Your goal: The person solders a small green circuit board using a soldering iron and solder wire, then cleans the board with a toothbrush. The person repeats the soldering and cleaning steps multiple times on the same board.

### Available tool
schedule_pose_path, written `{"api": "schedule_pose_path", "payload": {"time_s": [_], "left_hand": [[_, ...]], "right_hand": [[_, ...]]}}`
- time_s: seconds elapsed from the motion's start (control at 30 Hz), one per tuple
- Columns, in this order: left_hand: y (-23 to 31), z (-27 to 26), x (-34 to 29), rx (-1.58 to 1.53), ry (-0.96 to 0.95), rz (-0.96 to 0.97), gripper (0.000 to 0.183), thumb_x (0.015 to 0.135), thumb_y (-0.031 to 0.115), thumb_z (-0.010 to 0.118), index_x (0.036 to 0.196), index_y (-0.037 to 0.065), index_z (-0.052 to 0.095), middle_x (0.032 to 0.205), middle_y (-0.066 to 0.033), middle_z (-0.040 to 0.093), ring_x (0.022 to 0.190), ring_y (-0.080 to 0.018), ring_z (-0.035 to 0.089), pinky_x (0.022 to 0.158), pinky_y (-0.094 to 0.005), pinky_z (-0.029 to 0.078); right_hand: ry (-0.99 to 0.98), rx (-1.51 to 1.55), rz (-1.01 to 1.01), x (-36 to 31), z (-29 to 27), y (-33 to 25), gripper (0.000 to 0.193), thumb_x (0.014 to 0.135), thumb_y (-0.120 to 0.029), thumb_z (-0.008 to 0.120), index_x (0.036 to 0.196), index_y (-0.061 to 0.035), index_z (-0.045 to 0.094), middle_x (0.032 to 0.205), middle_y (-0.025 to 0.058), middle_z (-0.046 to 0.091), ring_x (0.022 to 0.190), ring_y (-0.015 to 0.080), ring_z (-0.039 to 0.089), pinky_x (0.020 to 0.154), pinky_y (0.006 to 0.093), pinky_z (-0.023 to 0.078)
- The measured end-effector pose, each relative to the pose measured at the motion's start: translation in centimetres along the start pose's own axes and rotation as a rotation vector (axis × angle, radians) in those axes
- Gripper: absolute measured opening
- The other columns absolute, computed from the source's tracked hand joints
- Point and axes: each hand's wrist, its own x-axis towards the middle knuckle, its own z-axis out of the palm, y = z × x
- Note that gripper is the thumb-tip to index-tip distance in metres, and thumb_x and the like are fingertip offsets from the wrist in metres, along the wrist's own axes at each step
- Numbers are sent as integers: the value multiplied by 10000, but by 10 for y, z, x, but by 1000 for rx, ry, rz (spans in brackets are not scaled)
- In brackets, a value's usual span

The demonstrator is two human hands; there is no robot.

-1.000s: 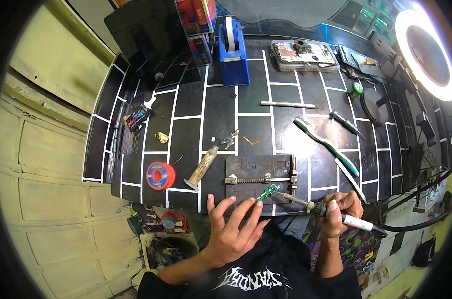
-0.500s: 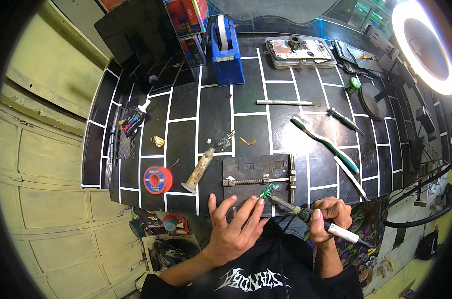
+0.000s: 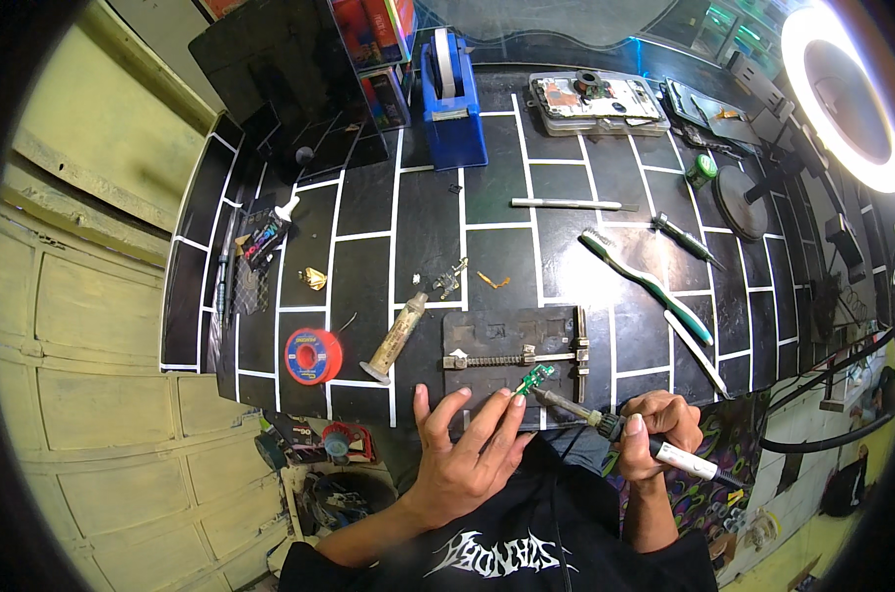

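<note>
At the table's near edge my left hand [image 3: 467, 462] steadies a small green circuit board [image 3: 539, 376] with its fingertips, the thumb side toward the board's lower end. The board lies over the lower part of a dark board holder [image 3: 506, 329] with a metal clamp bar and spring. My right hand [image 3: 656, 434] grips a soldering iron [image 3: 686, 460] with a white handle. Its thin metal tip points left and reaches the lower right edge of the circuit board; whether it touches cannot be told.
A red solder spool [image 3: 311, 356] and a flux syringe [image 3: 396, 338] lie left of the holder. Rightward are a green-and-white toothbrush [image 3: 649, 281] and a white stick [image 3: 695, 352]. Farther back stand a blue tape dispenser [image 3: 454, 113], an opened phone [image 3: 600, 97] and a lit ring lamp [image 3: 794, 99].
My right hand and the soldering iron have shifted very slightly to the right. My left hand and the circuit board look nearly unchanged.
</note>
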Motion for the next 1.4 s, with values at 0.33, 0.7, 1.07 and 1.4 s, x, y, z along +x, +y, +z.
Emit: {"api": "schedule_pose_path", "payload": {"time_s": [0.33,0.7,1.07,1.4], "left_hand": [[0,-1,0,-9,1,-2,473,834,280,783,1255,78,709,1320,-76,589,1266,-367,421,1167,-686,204],[-1,3,2,-134,184,-84,370,826,202,815,1177,105,749,1195,-51,651,1187,-338,500,1122,-610,327],[8,6,18,-195,304,-233,284,755,78,845,1025,60,757,1106,-72,652,1138,-341,539,1069,-572,380],[4,-49,47,-258,443,-116,334,720,36,855,1038,76,762,962,-41,680,942,-279,623,973,-510,470]], "right_hand": [[0,-33,22,0,0,-1,268,782,37,616,706,-61,378,499,59,471,388,148,475,415,289,444],[316,79,175,-14,-3,2,241,870,-50,621,761,-56,406,574,40,481,439,99,448,418,268,436],[537,360,438,-16,-10,-18,315,923,-158,654,848,-101,354,583,0,423,429,56,388,382,220,350],[236,456,315,1,12,-30,414,852,-37,817,1160,-8,543,892,118,610,655,145,634,587,249,534]]}}
